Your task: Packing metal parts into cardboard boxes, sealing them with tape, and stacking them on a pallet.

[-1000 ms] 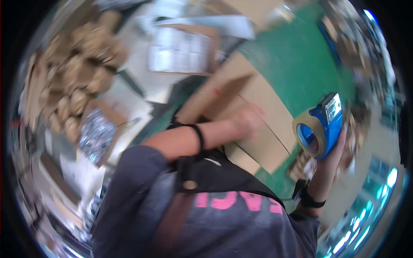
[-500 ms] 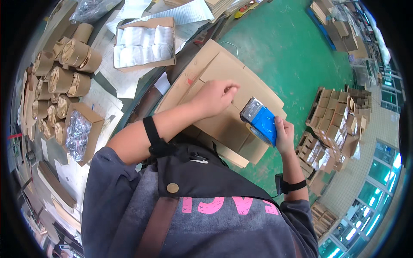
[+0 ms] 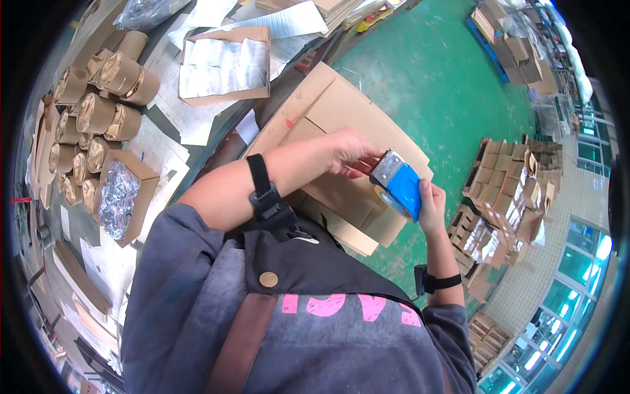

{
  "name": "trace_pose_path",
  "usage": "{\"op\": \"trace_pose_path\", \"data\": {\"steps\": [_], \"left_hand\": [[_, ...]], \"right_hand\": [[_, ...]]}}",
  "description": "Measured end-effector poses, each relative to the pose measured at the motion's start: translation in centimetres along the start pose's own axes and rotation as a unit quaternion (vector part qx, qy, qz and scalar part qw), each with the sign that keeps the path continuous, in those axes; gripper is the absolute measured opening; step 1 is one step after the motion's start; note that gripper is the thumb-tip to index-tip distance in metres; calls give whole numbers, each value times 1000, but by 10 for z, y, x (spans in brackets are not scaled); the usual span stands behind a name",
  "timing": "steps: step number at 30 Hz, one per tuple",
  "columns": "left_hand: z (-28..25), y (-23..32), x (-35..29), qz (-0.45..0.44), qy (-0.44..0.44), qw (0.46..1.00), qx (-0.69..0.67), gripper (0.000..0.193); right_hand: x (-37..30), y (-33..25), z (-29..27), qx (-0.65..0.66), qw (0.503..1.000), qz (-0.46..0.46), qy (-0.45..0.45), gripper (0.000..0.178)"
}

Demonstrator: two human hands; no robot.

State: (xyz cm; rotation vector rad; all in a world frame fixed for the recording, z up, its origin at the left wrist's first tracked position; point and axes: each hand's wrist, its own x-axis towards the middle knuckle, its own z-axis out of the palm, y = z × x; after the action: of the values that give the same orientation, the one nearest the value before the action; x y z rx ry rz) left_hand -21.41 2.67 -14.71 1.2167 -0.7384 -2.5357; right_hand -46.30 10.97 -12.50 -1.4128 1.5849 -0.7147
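My right hand (image 3: 432, 205) is closed around a blue tape dispenser (image 3: 401, 189) with a toothed metal front edge. A tape roll shows at its lower side. My left hand (image 3: 354, 155) reaches toward that toothed edge, its fingers loosely bent and apart. The fingertips are right beside the metal; I cannot tell whether they touch it or the tape. Below both hands lies a flattened-looking brown cardboard carton (image 3: 344, 105) with overlapping flaps.
On the bench at left stand a box of white wrapped packets (image 3: 223, 65), several brown paper-wrapped rolls (image 3: 95, 113) and a carton of clear plastic bags (image 3: 118, 197). Stacked cartons (image 3: 502, 177) stand at right on the green floor (image 3: 420, 85).
My left hand has moved right and slightly down to the dispenser's toothed edge, and its fingers have loosened from a curl. The dispenser has barely moved in my right hand.
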Motion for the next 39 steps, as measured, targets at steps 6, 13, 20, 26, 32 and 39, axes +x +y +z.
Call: {"op": "trace_pose_path", "data": {"steps": [6, 13, 20, 26, 32, 39], "left_hand": [[-62, -24, 33, 277, 145, 939, 145, 12], [-160, -32, -7, 315, 385, 844, 198, 14], [-160, -72, 37, 365, 330, 859, 141, 15], [-183, -116, 93, 138, 416, 868, 235, 30], [-135, -17, 55, 495, 238, 823, 141, 36], [-115, 22, 39, 380, -13, 771, 511, 58]], "right_hand": [[32, -62, 29, -213, 971, 95, -58, 60], [93, -131, 111, -465, 880, 70, -73, 72], [97, -139, 119, -484, 864, 117, -78, 71], [100, -148, 129, -458, 878, 127, -64, 69], [94, -143, 117, -472, 868, 133, -83, 68], [105, -130, 64, -47, 908, 222, -352, 59]]}}
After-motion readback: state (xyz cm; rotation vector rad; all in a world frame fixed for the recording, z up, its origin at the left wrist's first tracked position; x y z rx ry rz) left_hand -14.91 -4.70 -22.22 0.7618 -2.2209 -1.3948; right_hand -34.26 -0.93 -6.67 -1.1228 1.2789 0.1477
